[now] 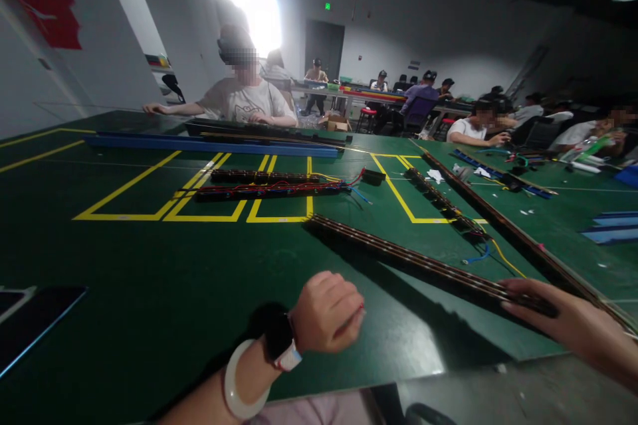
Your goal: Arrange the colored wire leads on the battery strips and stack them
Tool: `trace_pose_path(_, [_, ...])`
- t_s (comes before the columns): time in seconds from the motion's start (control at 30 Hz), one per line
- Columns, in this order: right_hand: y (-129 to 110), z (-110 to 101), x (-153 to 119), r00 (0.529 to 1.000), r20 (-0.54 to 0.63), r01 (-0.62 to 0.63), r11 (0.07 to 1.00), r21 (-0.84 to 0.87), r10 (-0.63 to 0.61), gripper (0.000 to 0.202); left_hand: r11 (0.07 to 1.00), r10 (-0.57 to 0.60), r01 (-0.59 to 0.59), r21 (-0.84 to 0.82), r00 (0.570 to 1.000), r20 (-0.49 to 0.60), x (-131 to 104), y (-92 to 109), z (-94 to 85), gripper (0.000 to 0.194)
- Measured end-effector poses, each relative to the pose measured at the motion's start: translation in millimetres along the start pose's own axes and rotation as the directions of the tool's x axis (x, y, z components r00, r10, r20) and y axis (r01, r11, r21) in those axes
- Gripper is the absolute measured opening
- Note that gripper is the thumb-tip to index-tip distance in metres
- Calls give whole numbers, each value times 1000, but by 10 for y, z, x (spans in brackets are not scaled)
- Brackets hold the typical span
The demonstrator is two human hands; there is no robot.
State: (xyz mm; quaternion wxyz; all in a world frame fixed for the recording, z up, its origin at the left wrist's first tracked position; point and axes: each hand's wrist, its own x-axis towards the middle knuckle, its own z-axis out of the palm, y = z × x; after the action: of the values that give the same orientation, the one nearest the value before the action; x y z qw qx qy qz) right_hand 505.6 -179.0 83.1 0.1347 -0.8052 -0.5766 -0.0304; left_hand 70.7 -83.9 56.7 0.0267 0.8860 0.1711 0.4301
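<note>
My right hand (pixel 553 312) grips the near end of a long dark rail (pixel 413 259) with lengthwise metallic strips. The rail slants away to the left, its near part raised above the green table (pixel 199 299). Left of it, my left hand (pixel 329 312) is curled closed over the table, wearing a dark watch and a pale bangle; something tiny shows at its fingertips, too small to name. Beyond, two dark strips with red and yellow wires (pixel 269 190) lie side by side. Another wired strip (pixel 443 202) lies behind the held rail, with blue and yellow wire ends.
Yellow tape (pixel 124 217) marks boxes on the table. A blue channel (pixel 214 145) lies along the far edge, where a person sits. A long rail (pixel 503 219) runs down the right side. A dark flat device (pixel 44 319) rests at left. More people sit farther back.
</note>
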Motion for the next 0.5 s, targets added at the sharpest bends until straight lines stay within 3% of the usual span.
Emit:
trace_pose_path(0.03, [-253, 88, 94, 988, 125, 86, 994, 71, -95, 45, 999, 37, -37, -8, 999, 24, -4, 77, -11, 13])
trace_pose_path(0.07, [-523, 171, 177, 973, 165, 142, 982, 125, -162, 44, 998, 60, -60, -11, 997, 41, -18, 142, -27, 12])
trace_pose_path(0.13, [-1092, 324, 311, 949, 171, 238, 958, 162, -265, 38, 997, 75, -75, 3, 995, 68, -70, 245, -72, 12])
trace_pose_path(0.27, [-2210, 633, 506, 855, 148, 463, 860, 215, -497, 30, 997, 60, -63, 51, 997, 52, -222, 386, -188, 16])
trace_pose_path(0.37, [-2986, 897, 601, 786, 111, 570, 782, 252, -609, 26, 997, -14, 15, 79, 1000, -9, -324, 459, -269, 18])
trace_pose_path(0.5, [-3915, 1246, 628, 727, 86, 637, 716, 285, -681, 28, 979, -170, 172, 107, 985, -25, -423, 502, -362, 19])
